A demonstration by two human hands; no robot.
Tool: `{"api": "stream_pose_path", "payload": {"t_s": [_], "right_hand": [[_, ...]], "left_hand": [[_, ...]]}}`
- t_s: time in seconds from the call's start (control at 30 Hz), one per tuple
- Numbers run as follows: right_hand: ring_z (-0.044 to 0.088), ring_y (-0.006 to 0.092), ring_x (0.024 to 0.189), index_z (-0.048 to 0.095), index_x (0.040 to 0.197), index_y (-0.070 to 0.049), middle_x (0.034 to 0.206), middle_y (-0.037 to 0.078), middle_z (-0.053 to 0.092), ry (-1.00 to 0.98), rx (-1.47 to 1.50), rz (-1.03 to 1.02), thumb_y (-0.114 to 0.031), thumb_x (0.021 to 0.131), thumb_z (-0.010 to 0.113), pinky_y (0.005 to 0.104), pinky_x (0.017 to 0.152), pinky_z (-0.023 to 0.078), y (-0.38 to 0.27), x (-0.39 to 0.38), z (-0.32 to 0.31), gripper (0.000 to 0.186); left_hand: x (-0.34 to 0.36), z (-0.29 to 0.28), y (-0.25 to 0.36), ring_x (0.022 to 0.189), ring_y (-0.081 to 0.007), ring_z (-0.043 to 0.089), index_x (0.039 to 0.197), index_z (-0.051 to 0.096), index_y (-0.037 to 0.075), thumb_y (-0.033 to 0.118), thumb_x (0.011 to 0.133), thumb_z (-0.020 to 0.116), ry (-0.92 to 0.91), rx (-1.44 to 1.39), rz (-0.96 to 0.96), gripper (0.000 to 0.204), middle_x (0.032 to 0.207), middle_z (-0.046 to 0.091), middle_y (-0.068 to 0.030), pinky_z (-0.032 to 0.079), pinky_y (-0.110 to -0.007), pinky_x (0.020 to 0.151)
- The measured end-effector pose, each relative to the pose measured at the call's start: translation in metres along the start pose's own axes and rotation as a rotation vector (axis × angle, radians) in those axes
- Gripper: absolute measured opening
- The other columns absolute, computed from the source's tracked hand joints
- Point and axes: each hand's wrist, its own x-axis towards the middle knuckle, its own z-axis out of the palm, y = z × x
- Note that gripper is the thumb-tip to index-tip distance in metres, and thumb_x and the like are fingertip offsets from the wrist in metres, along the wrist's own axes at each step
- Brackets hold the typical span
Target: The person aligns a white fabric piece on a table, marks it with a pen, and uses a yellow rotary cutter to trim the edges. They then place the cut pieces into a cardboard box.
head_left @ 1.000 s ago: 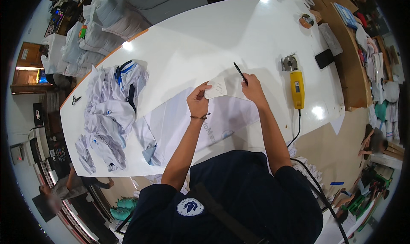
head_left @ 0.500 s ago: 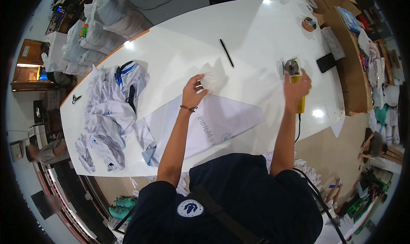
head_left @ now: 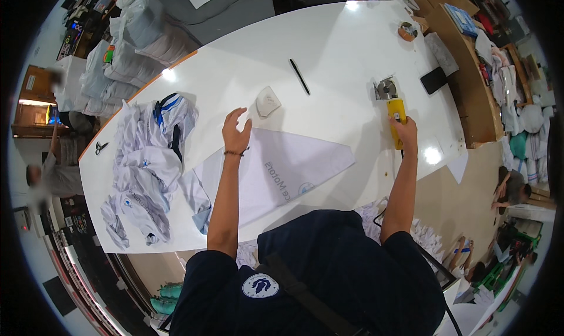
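Note:
My left hand (head_left: 237, 133) is open, its fingers curved and apart, over the table by the top edge of a white fabric panel (head_left: 305, 162) with grey print. A small square of paper (head_left: 267, 101) lies just beyond it, and a black pen (head_left: 299, 77) rests farther back. My right hand (head_left: 405, 130) is closed round the yellow body of an electric round-blade cutter (head_left: 396, 107) on the right side of the white table (head_left: 352, 42). A rumpled pile of white printed garments with blue trim (head_left: 144, 189) lies left of the panel.
Small scissors (head_left: 101, 148) lie at the table's left. A phone (head_left: 433, 80) and tape roll (head_left: 407, 31) sit at the right, beside cardboard (head_left: 470, 95). Bulging plastic sacks (head_left: 138, 33) stand behind the orange edge. Other people (head_left: 61, 171) appear at both sides, one crouching (head_left: 510, 189).
My right hand has left the pen on the table, moved rightward and taken hold of the cutter. My left hand has let go of the paper and drawn leftward.

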Motion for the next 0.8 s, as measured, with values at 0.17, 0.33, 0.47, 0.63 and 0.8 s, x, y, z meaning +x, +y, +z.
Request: {"api": "stream_pose_path", "payload": {"t_s": [0.17,0.33,0.47,0.63,0.8], "right_hand": [[0.067,0.0221,0.083,0.065,0.112,0.006,0.096,0.014,0.070,-0.066,-0.016,-0.030,-0.044,0.076,0.083,0.0352,0.076,0.054,0.009,0.008,-0.005,0.064],[0.068,0.0247,0.084,0.063,0.104,0.005,0.097,0.017,0.070,0.003,-0.054,-0.041,-0.045,0.075,0.084,0.0372,0.075,0.054,0.023,-0.018,0.014,0.062],[0.069,0.0287,0.087,0.060,0.105,0.005,0.100,0.021,0.070,0.087,-0.110,0.022,-0.044,0.074,0.085,0.0394,0.077,0.055,0.039,-0.066,0.024,0.063],[0.069,0.0329,0.091,0.053,0.108,0.005,0.102,0.022,0.069,0.121,-0.064,0.033,-0.038,0.074,0.084,0.0417,0.080,0.055,0.057,-0.121,0.022,0.062],[0.068,0.0298,0.086,0.050,0.106,0.003,0.100,0.020,0.067,0.136,-0.014,0.063,-0.030,0.075,0.084,0.0408,0.076,0.056,0.086,-0.171,0.024,0.057]], "left_hand": [[-0.066,-0.043,-0.023,0.110,-0.0250,0.065,0.120,0.069,0.009,0.009,0.085,0.073,0.070,0.046,-0.033,0.035,0.121,0.068,-0.0097,0.054,-0.039,0.090],[-0.131,-0.067,-0.033,0.106,-0.0276,0.066,0.117,0.069,0.008,0.009,0.084,0.073,0.100,0.129,-0.026,0.033,0.118,0.068,-0.0120,0.054,-0.039,0.088],[-0.159,-0.069,-0.032,0.113,-0.0358,0.058,0.117,0.067,0.007,0.010,0.086,0.072,0.068,0.131,0.020,0.032,0.118,0.065,-0.0154,0.047,-0.044,0.100],[-0.173,-0.067,-0.035,0.119,-0.0358,0.054,0.122,0.065,0.008,0.015,0.087,0.074,0.053,0.194,0.046,0.037,0.128,0.059,-0.0157,0.045,-0.046,0.102],[-0.171,-0.066,-0.034,0.128,-0.0373,0.047,0.129,0.062,0.009,0.022,0.088,0.074,-0.001,0.295,0.099,0.045,0.139,0.051,-0.0162,0.040,-0.050,0.106]]}}
